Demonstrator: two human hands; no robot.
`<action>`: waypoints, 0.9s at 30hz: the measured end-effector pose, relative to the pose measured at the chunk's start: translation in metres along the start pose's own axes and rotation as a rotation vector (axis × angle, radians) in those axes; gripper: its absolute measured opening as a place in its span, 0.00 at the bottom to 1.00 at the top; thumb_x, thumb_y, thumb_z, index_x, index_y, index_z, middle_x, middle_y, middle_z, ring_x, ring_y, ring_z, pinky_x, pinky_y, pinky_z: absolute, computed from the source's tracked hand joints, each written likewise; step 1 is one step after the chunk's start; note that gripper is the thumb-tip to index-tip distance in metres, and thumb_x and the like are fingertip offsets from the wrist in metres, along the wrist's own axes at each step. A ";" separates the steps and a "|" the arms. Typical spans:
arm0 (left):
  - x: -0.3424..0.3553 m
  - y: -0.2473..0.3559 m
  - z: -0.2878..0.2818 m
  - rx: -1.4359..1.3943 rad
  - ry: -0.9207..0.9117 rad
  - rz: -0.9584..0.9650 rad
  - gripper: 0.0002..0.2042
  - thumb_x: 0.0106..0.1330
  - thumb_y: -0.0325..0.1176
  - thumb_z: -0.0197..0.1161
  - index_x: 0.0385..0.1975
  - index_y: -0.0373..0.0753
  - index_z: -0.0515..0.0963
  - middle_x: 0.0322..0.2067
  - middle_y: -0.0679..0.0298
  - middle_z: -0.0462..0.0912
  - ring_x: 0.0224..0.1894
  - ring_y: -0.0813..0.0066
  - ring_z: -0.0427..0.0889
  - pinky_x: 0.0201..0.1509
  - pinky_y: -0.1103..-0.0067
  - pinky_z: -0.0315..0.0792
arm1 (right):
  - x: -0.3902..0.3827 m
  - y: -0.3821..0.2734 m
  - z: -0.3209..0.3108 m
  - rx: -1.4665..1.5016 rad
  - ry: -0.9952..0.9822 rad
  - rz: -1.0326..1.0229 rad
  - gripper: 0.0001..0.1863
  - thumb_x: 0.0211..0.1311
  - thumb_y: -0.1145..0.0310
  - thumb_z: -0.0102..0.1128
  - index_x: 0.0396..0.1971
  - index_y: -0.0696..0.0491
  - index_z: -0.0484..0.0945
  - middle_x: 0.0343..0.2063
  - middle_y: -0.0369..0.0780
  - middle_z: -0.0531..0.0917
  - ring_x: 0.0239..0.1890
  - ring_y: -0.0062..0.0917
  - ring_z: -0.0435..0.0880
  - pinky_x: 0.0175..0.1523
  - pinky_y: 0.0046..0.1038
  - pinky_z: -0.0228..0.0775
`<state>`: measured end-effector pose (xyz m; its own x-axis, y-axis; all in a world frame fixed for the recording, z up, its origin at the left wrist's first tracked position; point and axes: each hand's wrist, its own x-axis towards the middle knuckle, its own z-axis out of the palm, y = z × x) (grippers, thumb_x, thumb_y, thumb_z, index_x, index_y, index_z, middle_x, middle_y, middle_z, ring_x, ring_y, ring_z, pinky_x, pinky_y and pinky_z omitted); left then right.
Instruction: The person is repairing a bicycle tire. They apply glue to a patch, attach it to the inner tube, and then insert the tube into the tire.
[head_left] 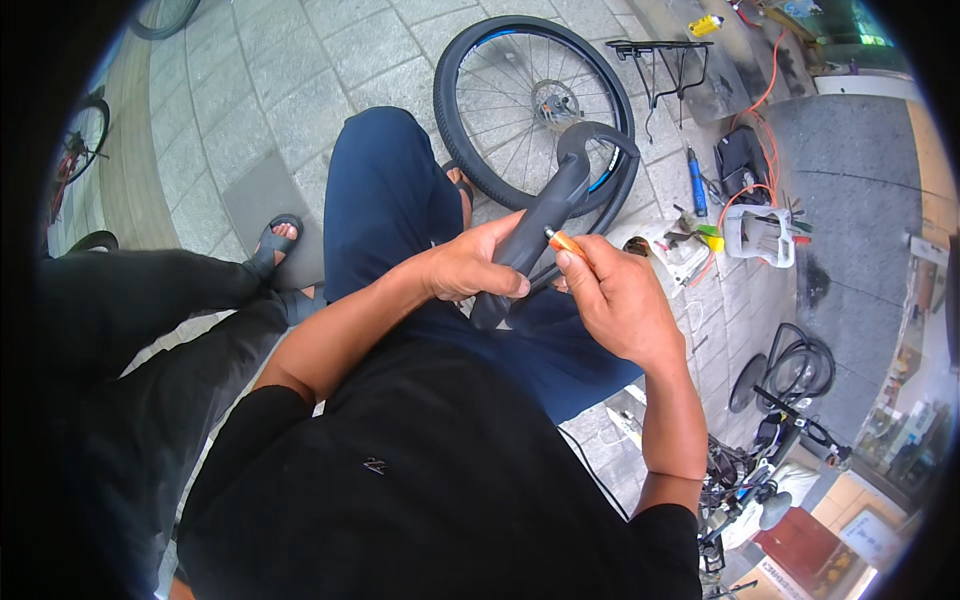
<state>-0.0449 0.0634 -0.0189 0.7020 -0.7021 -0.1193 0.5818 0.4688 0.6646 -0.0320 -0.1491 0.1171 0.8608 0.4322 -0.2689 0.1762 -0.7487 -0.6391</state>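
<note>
A black inner tube lies across my lap, with one fat, swollen stretch and a thinner part that loops round at the far end. My left hand is closed on the near side of the swollen stretch, the thumb lying along it. In my right hand is a small orange-handled tool with a metal tip, pinched between thumb and fingers. The tip is at the right side of the tube; whether it presses into the rubber I cannot tell. Beyond my knees a bicycle wheel with a tyre and disc rotor lies flat.
A black rack stands at the far right. Nearer are a blue cylindrical tool, an orange hose and a clear plastic container. Bicycle parts crowd the lower right. On my left stands another person in black trousers.
</note>
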 end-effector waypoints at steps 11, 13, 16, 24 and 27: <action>0.001 -0.003 0.001 -0.039 0.062 0.002 0.45 0.55 0.23 0.75 0.76 0.40 0.65 0.40 0.72 0.75 0.39 0.85 0.75 0.42 0.84 0.72 | 0.001 -0.002 -0.004 -0.079 -0.022 -0.024 0.15 0.80 0.61 0.57 0.45 0.59 0.81 0.27 0.56 0.85 0.34 0.57 0.86 0.39 0.53 0.76; 0.002 -0.005 0.000 -0.033 0.061 0.017 0.45 0.54 0.23 0.76 0.76 0.40 0.65 0.40 0.71 0.75 0.39 0.83 0.76 0.43 0.83 0.73 | 0.000 0.000 -0.003 -0.034 -0.003 -0.013 0.14 0.80 0.62 0.57 0.47 0.59 0.81 0.27 0.56 0.85 0.33 0.56 0.86 0.39 0.50 0.76; 0.003 -0.006 -0.004 -0.021 0.050 0.029 0.47 0.53 0.25 0.77 0.78 0.40 0.63 0.40 0.71 0.74 0.39 0.82 0.76 0.44 0.82 0.73 | -0.003 0.002 0.001 0.114 0.032 0.011 0.14 0.81 0.63 0.58 0.50 0.59 0.82 0.25 0.50 0.85 0.29 0.44 0.87 0.37 0.41 0.76; 0.006 -0.008 -0.012 -0.001 0.039 0.047 0.55 0.53 0.27 0.78 0.84 0.41 0.54 0.37 0.73 0.73 0.37 0.83 0.74 0.44 0.83 0.71 | -0.018 0.015 0.031 0.504 0.281 -0.082 0.13 0.79 0.66 0.65 0.53 0.59 0.81 0.31 0.36 0.84 0.32 0.14 0.78 0.39 0.25 0.72; 0.005 -0.010 -0.014 0.008 0.029 0.057 0.55 0.53 0.27 0.78 0.84 0.41 0.54 0.38 0.73 0.73 0.37 0.84 0.73 0.44 0.83 0.71 | -0.015 0.025 0.035 0.153 0.270 -0.248 0.15 0.71 0.70 0.72 0.48 0.57 0.75 0.35 0.43 0.86 0.30 0.31 0.85 0.37 0.30 0.77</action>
<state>-0.0416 0.0628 -0.0368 0.7458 -0.6583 -0.1022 0.5369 0.5032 0.6771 -0.0573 -0.1567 0.0795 0.8992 0.4275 0.0933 0.3391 -0.5460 -0.7661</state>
